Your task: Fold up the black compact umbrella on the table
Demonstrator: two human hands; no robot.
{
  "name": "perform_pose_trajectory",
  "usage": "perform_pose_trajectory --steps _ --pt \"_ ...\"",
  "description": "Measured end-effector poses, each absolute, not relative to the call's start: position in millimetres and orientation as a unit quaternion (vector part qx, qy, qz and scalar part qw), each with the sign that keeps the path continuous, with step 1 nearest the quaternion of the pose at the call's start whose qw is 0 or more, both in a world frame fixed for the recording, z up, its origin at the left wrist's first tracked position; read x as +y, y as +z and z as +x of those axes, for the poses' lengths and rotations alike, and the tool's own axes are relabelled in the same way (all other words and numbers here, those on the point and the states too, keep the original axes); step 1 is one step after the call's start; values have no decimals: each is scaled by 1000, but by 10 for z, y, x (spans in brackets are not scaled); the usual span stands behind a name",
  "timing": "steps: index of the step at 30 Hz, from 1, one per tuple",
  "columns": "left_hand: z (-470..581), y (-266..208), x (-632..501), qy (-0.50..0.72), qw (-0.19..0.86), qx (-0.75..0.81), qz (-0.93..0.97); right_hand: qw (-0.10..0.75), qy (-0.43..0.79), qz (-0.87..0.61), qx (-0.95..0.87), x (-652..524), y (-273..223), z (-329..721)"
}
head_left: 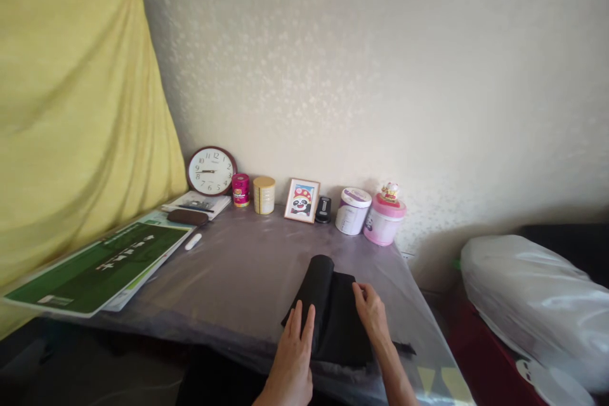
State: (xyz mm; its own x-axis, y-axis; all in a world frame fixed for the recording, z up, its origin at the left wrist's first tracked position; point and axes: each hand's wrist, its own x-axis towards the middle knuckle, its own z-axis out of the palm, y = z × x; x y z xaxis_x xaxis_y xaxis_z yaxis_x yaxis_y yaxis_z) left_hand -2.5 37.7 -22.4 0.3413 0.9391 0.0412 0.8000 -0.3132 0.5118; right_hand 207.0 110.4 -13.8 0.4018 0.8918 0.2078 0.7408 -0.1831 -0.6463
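A black item (318, 288), partly rolled and partly flat, lies near the front edge of the table; it looks like fabric or soft sheet, but its exact kind I cannot tell. My left hand (295, 352) rests on the rolled part with fingers stretched out. With bent fingers, my right hand (370, 311) pinches the upper right edge of the flat part. A narrow black strap (404, 348) sticks out to the right, beside my right wrist.
Along the wall stand a clock (212, 170), a pink can (240, 190), a yellow-lidded can (264, 195), a picture frame (302, 200), a black stapler-like object (323, 209) and two tubs (353, 211). Green sheets (109, 260) lie left. Plastic-wrapped bulk (537, 298) is right of the table.
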Motion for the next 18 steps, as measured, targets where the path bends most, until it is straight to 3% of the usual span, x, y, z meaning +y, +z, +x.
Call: perform_pose_trajectory --steps 11,18 --pt "-21 -149 363 148 209 552 793 361 92 -746 -552 1170 -61 2018" --pt "-19 -106 353 141 211 558 790 414 206 -666 -585 1230 -25 1983"
